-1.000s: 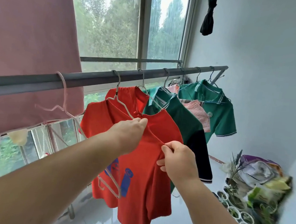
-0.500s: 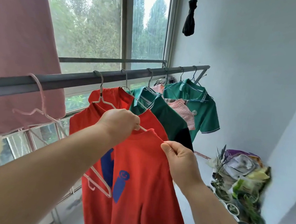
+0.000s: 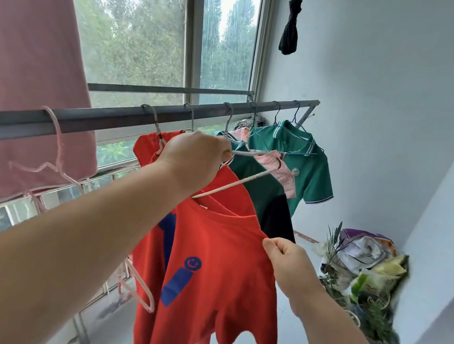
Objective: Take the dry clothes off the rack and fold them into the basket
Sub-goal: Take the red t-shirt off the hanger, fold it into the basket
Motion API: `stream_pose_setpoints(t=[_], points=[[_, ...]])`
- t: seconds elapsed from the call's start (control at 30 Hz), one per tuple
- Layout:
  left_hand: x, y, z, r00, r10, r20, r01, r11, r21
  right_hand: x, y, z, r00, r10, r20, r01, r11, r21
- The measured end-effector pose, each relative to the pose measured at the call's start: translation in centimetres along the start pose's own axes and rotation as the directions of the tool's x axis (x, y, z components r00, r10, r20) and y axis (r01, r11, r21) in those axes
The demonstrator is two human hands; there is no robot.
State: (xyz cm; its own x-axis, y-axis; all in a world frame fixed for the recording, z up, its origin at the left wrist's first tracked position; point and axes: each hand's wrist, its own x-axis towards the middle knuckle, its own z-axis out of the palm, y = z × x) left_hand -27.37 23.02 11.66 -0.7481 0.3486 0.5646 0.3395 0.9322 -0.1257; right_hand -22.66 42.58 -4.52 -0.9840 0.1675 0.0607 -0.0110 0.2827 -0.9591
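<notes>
A red T-shirt point(image 3: 214, 277) with a blue print hangs below the grey rack bar point(image 3: 108, 118). My left hand point(image 3: 193, 160) grips a pale wire hanger point(image 3: 236, 182), now drawn out of the shirt's neck and tilted. My right hand point(image 3: 286, 259) pinches the shirt's right shoulder, so the shirt hangs from that hand. Behind it on the bar hang a second red garment point(image 3: 145, 149), a dark green shirt point(image 3: 260, 192), a pink checked piece point(image 3: 282, 172) and a green polo shirt point(image 3: 302, 163). No basket is in view.
A large pink cloth point(image 3: 26, 75) hangs at the left. Empty pink hangers point(image 3: 53, 164) dangle from the bar, and another pink hanger point(image 3: 138, 288) hangs lower. A black folded umbrella point(image 3: 291, 24) hangs on the wall. Bags and potted plants point(image 3: 363, 273) crowd the floor corner at right.
My left hand has pulled the hanger up and out of the shirt's neck. My right hand has dropped lower with the shoulder, and the shirt now hangs off the hanger.
</notes>
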Motion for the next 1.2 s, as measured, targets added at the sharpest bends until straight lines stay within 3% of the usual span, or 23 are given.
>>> stream_pose_setpoints(t=[0.27, 0.4, 0.63, 0.8, 1.0, 1.1, 1.2], points=[[-0.4, 0.1, -1.5, 0.991, -0.081, -0.110, 0.059, 0.980, -0.190, 0.2, -2.7, 3.3, 0.990, -0.118, 0.077, 0.125, 0.988, -0.094], [-0.5, -0.2, -2.6, 0.986, -0.099, -0.137, 0.063, 0.967, -0.245, 0.7, -1.6, 4.9, 0.994, -0.094, 0.058, 0.101, 0.987, -0.124], [-2.9, -0.7, 0.4, 0.993, 0.022, 0.119, -0.020, 1.000, -0.023, 0.4, 0.3, 3.1, 0.998, 0.041, -0.040, -0.045, 0.994, -0.103], [-4.2, 1.3, 1.6, 0.902, 0.011, 0.431, -0.015, 1.000, 0.004, -1.6, -0.2, -1.6, 0.999, 0.040, -0.011, -0.041, 0.998, -0.043], [-4.7, 6.5, 2.1, 0.900, 0.091, 0.426, -0.043, 0.992, -0.121, -4.4, -0.6, -8.3, 0.996, 0.064, 0.060, -0.059, 0.995, -0.086], [-5.7, 10.1, 2.9, 0.833, 0.165, 0.528, -0.050, 0.973, -0.226, -6.0, -0.5, -11.1, 0.997, 0.070, 0.045, -0.069, 0.997, -0.038], [-7.6, 13.5, 5.4, 0.707, 0.240, 0.665, -0.081, 0.962, -0.261, -7.7, -0.6, -13.3, 0.998, 0.061, 0.012, -0.062, 0.997, 0.036]])
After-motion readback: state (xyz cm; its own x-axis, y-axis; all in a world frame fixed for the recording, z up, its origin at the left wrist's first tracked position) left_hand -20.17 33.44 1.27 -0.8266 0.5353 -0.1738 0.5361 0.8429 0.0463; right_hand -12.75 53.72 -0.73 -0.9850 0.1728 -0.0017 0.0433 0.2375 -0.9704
